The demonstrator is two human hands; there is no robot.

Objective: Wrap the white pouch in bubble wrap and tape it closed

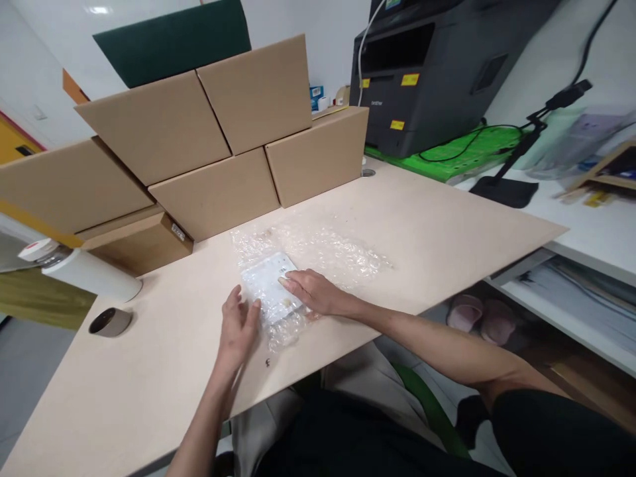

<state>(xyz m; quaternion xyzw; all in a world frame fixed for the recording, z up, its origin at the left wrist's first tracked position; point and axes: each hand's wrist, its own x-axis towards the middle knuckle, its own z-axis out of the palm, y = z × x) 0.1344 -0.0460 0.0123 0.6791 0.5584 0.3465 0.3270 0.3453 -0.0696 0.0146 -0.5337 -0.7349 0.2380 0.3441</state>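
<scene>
A sheet of clear bubble wrap (328,252) lies spread on the pale wooden table (447,232). A flat white item (268,285) lies on its near end, partly wrapped. My right hand (313,291) rests flat on top of the white item, fingers stretched out. My left hand (238,328) is at the item's left edge, fingers apart, touching the wrap beside it.
Several cardboard boxes (213,139) are stacked along the table's back. A white cylinder (92,275) and a tape roll (110,322) lie at the left. A dark printer (432,73) on a green mat and a black stand (517,185) are at the right.
</scene>
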